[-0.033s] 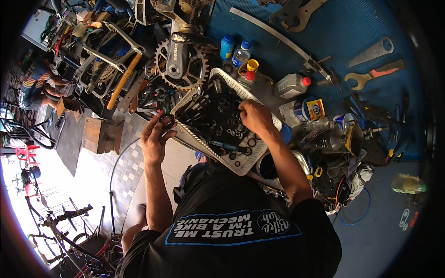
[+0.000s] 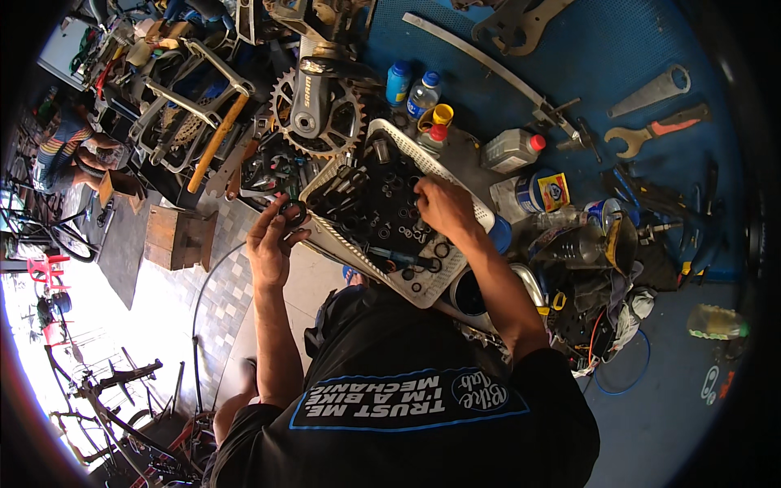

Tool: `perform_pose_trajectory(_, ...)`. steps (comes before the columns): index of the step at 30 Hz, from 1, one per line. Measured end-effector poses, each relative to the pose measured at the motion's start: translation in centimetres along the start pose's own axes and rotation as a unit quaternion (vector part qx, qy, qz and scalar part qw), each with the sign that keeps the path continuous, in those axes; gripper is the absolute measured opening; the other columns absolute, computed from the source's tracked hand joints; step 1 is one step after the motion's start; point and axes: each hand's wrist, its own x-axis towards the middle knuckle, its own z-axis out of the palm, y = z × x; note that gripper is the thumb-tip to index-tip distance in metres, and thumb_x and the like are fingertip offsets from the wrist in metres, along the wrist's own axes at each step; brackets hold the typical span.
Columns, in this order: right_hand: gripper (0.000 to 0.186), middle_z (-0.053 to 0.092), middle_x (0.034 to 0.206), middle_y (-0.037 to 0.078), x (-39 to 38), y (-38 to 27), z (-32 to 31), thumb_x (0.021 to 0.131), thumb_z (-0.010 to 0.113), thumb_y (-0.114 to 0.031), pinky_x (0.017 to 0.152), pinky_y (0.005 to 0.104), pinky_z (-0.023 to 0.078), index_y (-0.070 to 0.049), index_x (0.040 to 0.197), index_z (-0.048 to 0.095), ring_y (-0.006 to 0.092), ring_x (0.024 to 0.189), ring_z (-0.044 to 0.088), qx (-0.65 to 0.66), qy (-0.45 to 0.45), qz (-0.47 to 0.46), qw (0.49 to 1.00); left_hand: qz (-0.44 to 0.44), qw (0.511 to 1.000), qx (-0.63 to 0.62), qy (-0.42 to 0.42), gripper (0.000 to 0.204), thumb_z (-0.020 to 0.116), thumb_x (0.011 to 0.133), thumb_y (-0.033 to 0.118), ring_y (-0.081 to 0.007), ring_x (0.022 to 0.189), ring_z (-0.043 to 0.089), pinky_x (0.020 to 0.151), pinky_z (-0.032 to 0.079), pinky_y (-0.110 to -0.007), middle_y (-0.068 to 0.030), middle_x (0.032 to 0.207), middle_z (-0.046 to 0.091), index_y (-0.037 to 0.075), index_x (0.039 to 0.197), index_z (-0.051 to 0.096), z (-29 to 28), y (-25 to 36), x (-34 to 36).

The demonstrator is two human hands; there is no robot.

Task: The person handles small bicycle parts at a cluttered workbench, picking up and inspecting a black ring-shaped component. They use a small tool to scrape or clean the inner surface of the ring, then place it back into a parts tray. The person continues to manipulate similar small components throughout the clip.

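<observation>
Between the fingertips of my left hand [image 2: 270, 240] is a black ring [image 2: 295, 214], held just off the left edge of a white plastic basket [image 2: 425, 293]. My right hand [image 2: 446, 210] reaches into the basket's right side, fingers bent together over the small parts. Whatever they pinch is too hidden to name. Loose rings and washers [image 2: 404, 232], dark metal fittings and a long dark tool [image 2: 400, 258] lie in the basket.
Beyond the basket stands a crank with a toothed chainring [image 2: 305, 122]. Bottles, including a grey one with a red cap [image 2: 514, 152], crowd the right side. A wooden-handled hammer [image 2: 218, 142] lies left. Wrenches [image 2: 659, 130] hang on the blue panel. Another person [image 2: 69, 146] sits far left.
My right hand has shifted slightly left and lower within the basket. My left hand keeps the black ring in the same place.
</observation>
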Motion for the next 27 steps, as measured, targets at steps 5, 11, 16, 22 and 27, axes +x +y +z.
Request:
perform_pose_trajectory(5,0.033,0.073,0.080,0.017,1.6,-2.1,1.6,0.093,0.065,-0.019,0.066,0.0489,0.060,-0.002,0.121,0.062,0.0360,0.076,0.074,-0.023,-0.104,0.009,0.994,0.004,1.000,-0.007,-0.006,0.041,0.052,0.107,0.011,-0.0315,0.105,0.075,0.083,0.067,-0.040,-0.0203,0.119,0.072,-0.006,0.145,0.053,0.1,-0.2,0.1)
perform_pose_trajectory(11,0.033,0.072,0.075,0.020,3.0,-1.5,5.0,0.094,0.066,-0.022,0.060,0.0506,0.057,0.000,0.119,0.063,0.0370,0.070,0.073,-0.051,-0.068,0.012,0.996,0.009,1.000,-0.014,-0.004,0.041,0.054,0.107,0.012,-0.0292,0.103,0.075,0.082,0.067,-0.038,-0.0192,0.119,0.072,-0.007,0.143,0.054,0.1,0.0,-0.1)
perform_pose_trajectory(16,0.031,0.070,0.069,0.016,3.0,-1.2,4.8,0.091,0.073,-0.021,0.057,0.0489,0.054,-0.003,0.112,0.059,0.0355,0.064,0.072,-0.017,-0.076,0.024,0.997,0.008,1.000,-0.012,0.007,0.041,0.054,0.107,0.013,-0.0287,0.103,0.075,0.082,0.067,-0.038,-0.0178,0.118,0.072,-0.005,0.143,0.055,-0.3,-0.2,-0.5)
perform_pose_trajectory(22,0.037,0.063,0.060,0.011,2.7,-1.3,3.7,0.086,0.079,-0.023,0.055,0.0464,0.050,-0.006,0.111,0.058,0.0340,0.056,0.066,0.048,-0.044,0.037,0.997,0.012,1.000,-0.018,-0.005,0.040,0.054,0.107,0.013,-0.0291,0.104,0.075,0.082,0.066,-0.039,-0.0187,0.121,0.071,-0.005,0.143,0.055,-0.6,-0.3,-0.2)
perform_pose_trajectory(27,0.032,0.068,0.069,0.014,1.9,-0.6,3.0,0.087,0.076,-0.024,0.061,0.0481,0.055,-0.009,0.110,0.060,0.0362,0.067,0.071,0.050,-0.058,0.039,0.996,0.007,1.000,-0.015,-0.004,0.040,0.053,0.107,0.012,-0.0299,0.105,0.075,0.082,0.066,-0.039,-0.0198,0.122,0.071,-0.005,0.144,0.054,-0.4,-0.2,0.0)
